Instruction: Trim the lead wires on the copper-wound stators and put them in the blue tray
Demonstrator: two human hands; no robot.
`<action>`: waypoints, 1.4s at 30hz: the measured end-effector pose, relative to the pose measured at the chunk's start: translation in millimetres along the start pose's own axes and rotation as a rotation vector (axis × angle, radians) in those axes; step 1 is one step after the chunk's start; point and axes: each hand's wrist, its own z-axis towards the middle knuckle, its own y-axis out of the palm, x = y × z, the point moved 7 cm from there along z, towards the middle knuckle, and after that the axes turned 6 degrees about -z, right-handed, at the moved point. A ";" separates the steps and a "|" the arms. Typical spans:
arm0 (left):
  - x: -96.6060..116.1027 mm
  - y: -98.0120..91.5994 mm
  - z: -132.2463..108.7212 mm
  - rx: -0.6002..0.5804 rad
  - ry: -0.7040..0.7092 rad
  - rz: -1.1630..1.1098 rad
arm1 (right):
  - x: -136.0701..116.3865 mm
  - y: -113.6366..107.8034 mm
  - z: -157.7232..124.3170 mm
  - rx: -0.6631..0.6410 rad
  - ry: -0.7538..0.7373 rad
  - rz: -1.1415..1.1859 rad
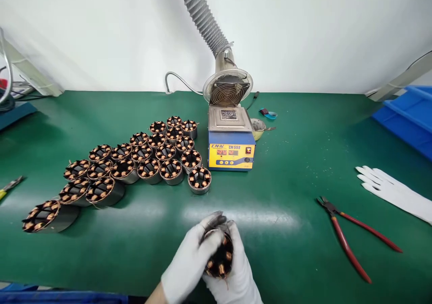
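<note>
My left hand (194, 254), in a white glove with darkened fingertips, closes on the upper left rim of a motor stator (221, 261). Its thumb lies across the stator's top. Around the right side of the same stator wraps my right hand (238, 268), gloved in white too. Copper coils and black slots show on the face turned up to me, and a thin wire end hangs from its lower edge. The fingers under and behind the stator are hidden. Ahead and to the left stand several similar stators (148, 171) in staggered rows.
A blue and yellow solder pot (231, 151) stands at the middle back under a fume hood (227, 90) with a corrugated duct (204, 15). To the right lie red-handled cutters (347, 232), a white glove (394, 189) and blue bins (408, 119). Yellow-handled pliers (10, 187) lie far left.
</note>
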 end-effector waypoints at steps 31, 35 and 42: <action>20.4 -9.6 -3.9 0.234 -0.098 0.068 | -21.6 2.7 19.2 -0.226 -0.255 -0.204; 22.3 -5.0 -5.0 0.246 -0.058 0.062 | -35.3 4.9 22.3 -0.281 -0.270 -0.189; 26.9 -28.7 -16.1 0.339 0.071 0.149 | -36.2 -5.4 22.8 -0.236 -0.337 -0.267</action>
